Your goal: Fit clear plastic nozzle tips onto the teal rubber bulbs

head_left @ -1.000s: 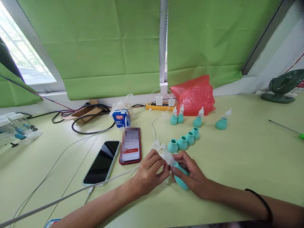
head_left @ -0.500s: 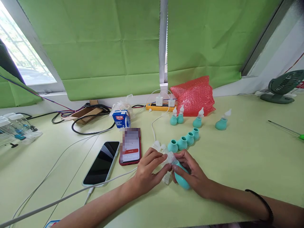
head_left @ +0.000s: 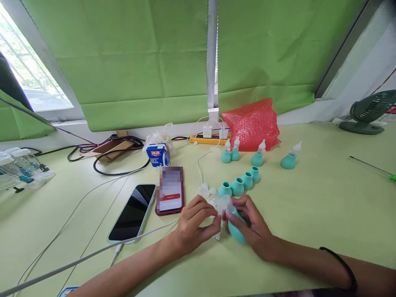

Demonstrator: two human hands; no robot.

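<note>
My right hand (head_left: 255,231) is wrapped round a teal rubber bulb (head_left: 236,232), tilted with its neck toward the upper left. A translucent plastic piece (head_left: 225,202) sits at the neck, slightly blurred. Just left of it, my left hand (head_left: 198,220) has thumb and forefinger pinched together; whatever they hold, if anything, I cannot make out. Small clear plastic parts (head_left: 204,189) lie on the table behind and between my hands. Beyond them several open-necked teal bulbs (head_left: 238,187) stand in a slanting row.
Farther back stand several teal bulbs with pale nozzles (head_left: 257,158), near a red bubble-wrap bag (head_left: 255,128) and a yellow power strip (head_left: 204,140). Two phones, a black-screened one (head_left: 133,214) and a red-cased one (head_left: 169,196), lie left. A white cable (head_left: 93,259) crosses the front. A screwdriver (head_left: 371,166) lies right.
My left fingers have come slightly away from the translucent piece on the bulb and closed into a pinch. The bulb in my right hand has shifted a little.
</note>
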